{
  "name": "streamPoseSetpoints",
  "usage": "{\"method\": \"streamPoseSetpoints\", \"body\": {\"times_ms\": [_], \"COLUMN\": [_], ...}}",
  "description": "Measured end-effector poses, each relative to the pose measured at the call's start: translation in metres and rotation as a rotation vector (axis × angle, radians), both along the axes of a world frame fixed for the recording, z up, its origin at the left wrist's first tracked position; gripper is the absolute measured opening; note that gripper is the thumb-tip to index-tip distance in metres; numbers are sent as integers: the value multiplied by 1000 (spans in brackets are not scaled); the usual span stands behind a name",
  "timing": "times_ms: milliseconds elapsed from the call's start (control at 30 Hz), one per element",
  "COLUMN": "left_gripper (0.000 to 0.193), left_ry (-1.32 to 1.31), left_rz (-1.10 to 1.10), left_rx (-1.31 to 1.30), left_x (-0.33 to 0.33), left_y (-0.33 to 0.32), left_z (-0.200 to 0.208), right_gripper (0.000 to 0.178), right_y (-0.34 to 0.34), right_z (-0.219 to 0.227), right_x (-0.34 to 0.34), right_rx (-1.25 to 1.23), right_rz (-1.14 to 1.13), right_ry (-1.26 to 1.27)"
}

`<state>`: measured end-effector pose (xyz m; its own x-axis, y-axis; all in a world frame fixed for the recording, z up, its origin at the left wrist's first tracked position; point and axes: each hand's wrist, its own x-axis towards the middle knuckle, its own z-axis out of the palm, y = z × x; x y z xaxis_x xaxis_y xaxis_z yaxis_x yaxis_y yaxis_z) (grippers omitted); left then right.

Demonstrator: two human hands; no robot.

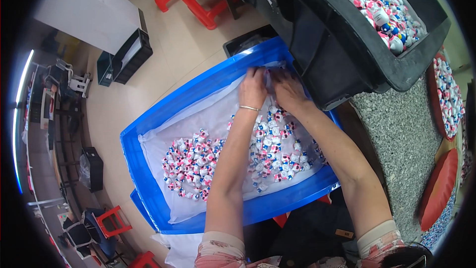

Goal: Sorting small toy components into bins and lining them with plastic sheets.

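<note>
A blue plastic tub (144,178) lies before me, lined with a thin white sheet (173,119). Many small white figurines (193,166) with pink and blue parts are spread on the sheet in two loose heaps. Both arms reach across to the tub's far end. My left hand (253,90), its wrist in a thin bangle, has its fingers curled down onto the sheet and closed on it. Close beside it, my right hand (289,92) is closed too, its fingers bent and slightly blurred; what lies in them is hidden.
A black crate (342,54) full of similar figurines (382,15) overhangs the tub's far right. At right, a speckled stone counter (391,139) bears a red tray of figurines (448,99) and a red lid-like piece (440,188). Red stools (198,0) and a dark bin (133,54) stand beyond.
</note>
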<state>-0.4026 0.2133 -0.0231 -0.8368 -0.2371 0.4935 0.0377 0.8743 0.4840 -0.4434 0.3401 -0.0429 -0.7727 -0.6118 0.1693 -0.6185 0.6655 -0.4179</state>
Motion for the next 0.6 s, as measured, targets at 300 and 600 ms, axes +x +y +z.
{"method": "streamPoseSetpoints", "body": {"times_ms": [300, 600], "left_gripper": [12, 22], "left_ry": [-240, -394], "left_rz": [56, -163], "left_rx": [-137, -199], "left_x": [25, 26], "left_y": [-10, -6], "left_z": [10, 11], "right_gripper": [63, 56], "right_y": [0, 34], "right_z": [-30, 27], "right_x": [-19, 16], "right_rx": [67, 169], "right_rz": [-60, -15], "right_ry": [182, 81]}}
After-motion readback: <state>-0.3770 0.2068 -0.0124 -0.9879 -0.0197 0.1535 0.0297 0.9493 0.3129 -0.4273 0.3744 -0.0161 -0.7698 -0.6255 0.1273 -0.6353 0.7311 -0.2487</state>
